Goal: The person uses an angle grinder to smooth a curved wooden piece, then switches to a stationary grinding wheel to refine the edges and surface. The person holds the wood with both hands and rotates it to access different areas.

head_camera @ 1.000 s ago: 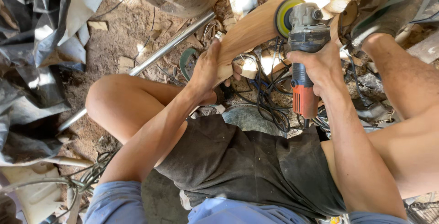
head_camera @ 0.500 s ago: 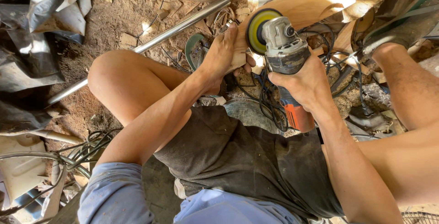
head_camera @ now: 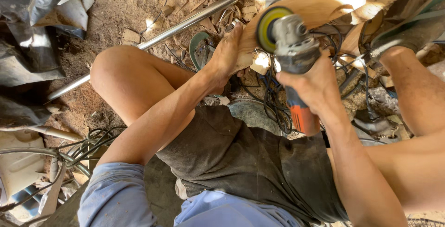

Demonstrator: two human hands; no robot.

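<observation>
My right hand [head_camera: 313,85] grips an angle grinder [head_camera: 291,46] with a grey head, an orange rear handle and a yellow-green sanding disc. The disc presses against the near end of a pale curved wooden piece [head_camera: 324,4] that runs up to the right. My left hand [head_camera: 229,55] lies flat on the lower left end of that wood, holding it steady, just left of the disc. I sit low, knees spread, in dark shorts.
A long metal pipe [head_camera: 153,39] lies slanted across the dirt floor. Crumpled dark plastic sheeting [head_camera: 32,28] fills the left. Tangled cables [head_camera: 273,102] lie between my legs, more wires [head_camera: 79,146] at lower left. My sandalled foot [head_camera: 398,32] rests at the right.
The grinder and my right hand have slid left and down along the wood toward my left hand. The view has shifted so the wood sits nearer the top edge.
</observation>
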